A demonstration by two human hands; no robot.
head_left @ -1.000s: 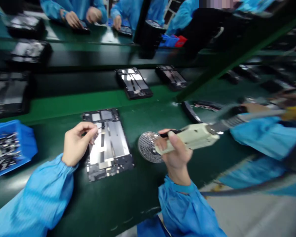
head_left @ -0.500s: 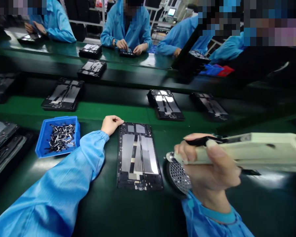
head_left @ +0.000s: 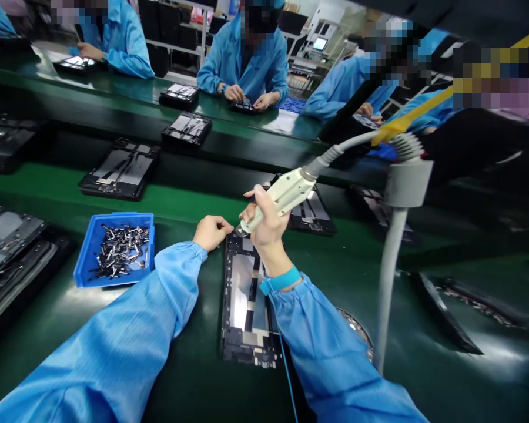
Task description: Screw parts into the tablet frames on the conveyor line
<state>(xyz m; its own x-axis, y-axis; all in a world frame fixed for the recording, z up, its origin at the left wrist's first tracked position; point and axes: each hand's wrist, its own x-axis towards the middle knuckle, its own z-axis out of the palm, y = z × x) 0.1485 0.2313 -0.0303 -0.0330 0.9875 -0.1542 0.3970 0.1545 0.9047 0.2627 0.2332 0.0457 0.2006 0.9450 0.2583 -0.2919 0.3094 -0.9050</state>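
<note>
Evidently the work is partway through: the tool is at 1 corner of the opened device and nothing there looks finished. The opened device (head_left: 240,294) lies flat on the green desk (head_left: 180,376) in front of the person, inner side up, its silver panels, dark ribbons and boards exposed. So its cover is already off.

The right hand (head_left: 268,226) grips the pale handheld tool (head_left: 293,191) near its narrow front end, with the metal nose (head_left: 240,231) tilted down to the far left corner of the device. I cannot tell whether the nose touches the device or stands just above it. The left hand (head_left: 210,233) is just beside that corner, thumb and fingers drawn in close; whether they meet, or hold some small piece, I cannot tell.

What is left, as I judge it, is at least this corner; the right sleeve (head_left: 317,329) hides part of the device's right side, so its state there is unknown. To the left, the blue bin (head_left: 83,264) holds many small black and silver parts (head_left: 121,249); whether any belong to this device is not shown. Farther back, 1 uncovered device (head_left: 121,170) lies to the left, and another unit (head_left: 308,214) sits partly hidden behind the tool.
</note>
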